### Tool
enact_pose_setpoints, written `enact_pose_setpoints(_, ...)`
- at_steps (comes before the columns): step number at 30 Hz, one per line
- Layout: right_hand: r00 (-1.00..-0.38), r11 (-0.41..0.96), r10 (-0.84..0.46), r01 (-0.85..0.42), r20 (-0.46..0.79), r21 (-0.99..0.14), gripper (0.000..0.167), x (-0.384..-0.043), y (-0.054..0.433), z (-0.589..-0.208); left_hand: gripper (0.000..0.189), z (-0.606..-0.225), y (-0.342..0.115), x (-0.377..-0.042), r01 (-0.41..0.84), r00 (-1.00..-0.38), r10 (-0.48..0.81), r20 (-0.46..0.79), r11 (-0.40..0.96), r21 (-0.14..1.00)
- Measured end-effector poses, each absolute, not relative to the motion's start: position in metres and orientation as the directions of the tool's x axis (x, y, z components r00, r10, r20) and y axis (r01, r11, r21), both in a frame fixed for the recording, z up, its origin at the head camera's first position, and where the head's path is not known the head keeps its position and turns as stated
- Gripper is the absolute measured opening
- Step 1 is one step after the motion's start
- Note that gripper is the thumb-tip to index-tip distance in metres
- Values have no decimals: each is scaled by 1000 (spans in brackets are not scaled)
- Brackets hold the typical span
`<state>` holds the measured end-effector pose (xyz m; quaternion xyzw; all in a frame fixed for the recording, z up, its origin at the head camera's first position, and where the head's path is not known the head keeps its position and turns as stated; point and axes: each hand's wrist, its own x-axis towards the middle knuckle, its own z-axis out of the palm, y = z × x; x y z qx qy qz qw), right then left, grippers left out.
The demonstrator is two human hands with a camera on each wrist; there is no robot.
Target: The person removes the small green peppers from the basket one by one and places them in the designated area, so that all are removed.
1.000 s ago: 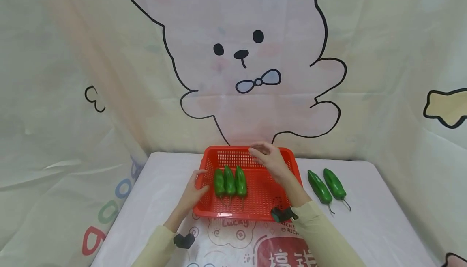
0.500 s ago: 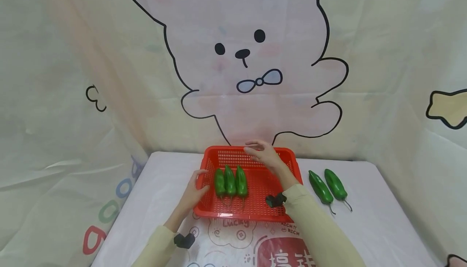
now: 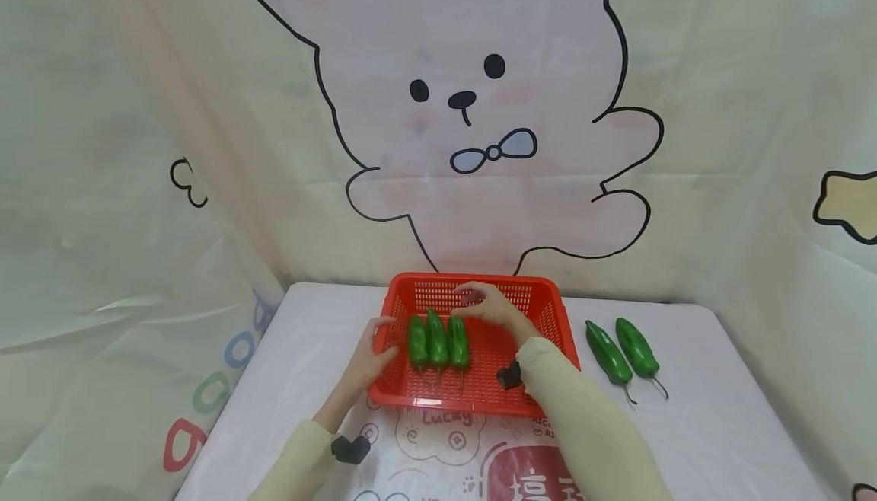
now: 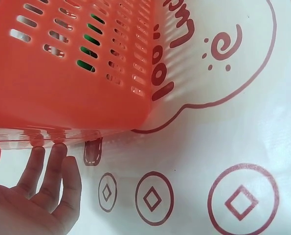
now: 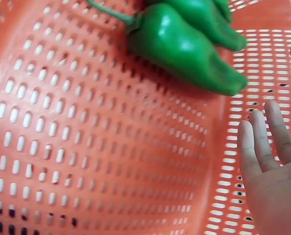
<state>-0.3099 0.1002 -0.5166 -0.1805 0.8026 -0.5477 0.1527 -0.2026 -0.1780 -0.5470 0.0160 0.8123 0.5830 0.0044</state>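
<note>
A red plastic basket (image 3: 483, 402) holds three green peppers lying side by side: the left pepper (image 3: 417, 343), the middle pepper (image 3: 436, 339) and the right pepper (image 3: 458, 345). My left hand (image 3: 366, 356) is at the basket's left rim; in the left wrist view its fairly straight fingers (image 4: 54, 171) touch the outside wall. My right hand (image 3: 495, 311) hovers inside the basket by the tip of the right pepper, fingers spread and loosely bent, holding nothing. In the right wrist view that hand (image 5: 275, 181) shows apart from the nearest green pepper (image 5: 179, 44).
Two more green peppers, one nearer the basket (image 3: 608, 352) and one farther right (image 3: 637, 347), lie on the white table (image 3: 712, 410). A printed cloth backdrop (image 3: 493, 212) stands right behind the table. Red printing (image 3: 527, 470) marks the tabletop in front.
My right hand has moved left and lowered, from over the basket's back rim to the right pepper's tip. The left hand stays at the rim. The peppers keep their places.
</note>
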Motion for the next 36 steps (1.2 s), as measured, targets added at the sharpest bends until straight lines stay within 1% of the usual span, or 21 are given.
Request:
enact_pose_setpoints(8,-874,393,-475,-107,-102,-913,55,-305,105,-535,55,-546,-180,-202,34,-998,59,17,302,953)
enact_pose_setpoints(13,-867,376,-484,-79,-123,-923,56,-299,105,-541,53,-547,-181,-202,49,-997,72,28,307,950)
enact_pose_setpoints(18,-874,353,-468,-47,-133,-935,57,-294,99,-545,52,-547,-180,-202,52,-997,73,31,310,949)
enact_pose_setpoints(22,-871,373,-467,-37,-153,-927,60,-290,91,-544,52,-546,-180,-202,52,-997,68,33,307,950)
enact_pose_setpoints(30,-882,435,-429,-14,-194,-900,45,-289,82,-545,53,-547,-180,-201,54,-997,72,35,288,956)
enact_pose_setpoints(36,-902,389,-383,38,-198,-921,44,-293,84,-552,53,-547,-180,-201,54,-997,74,34,288,956)
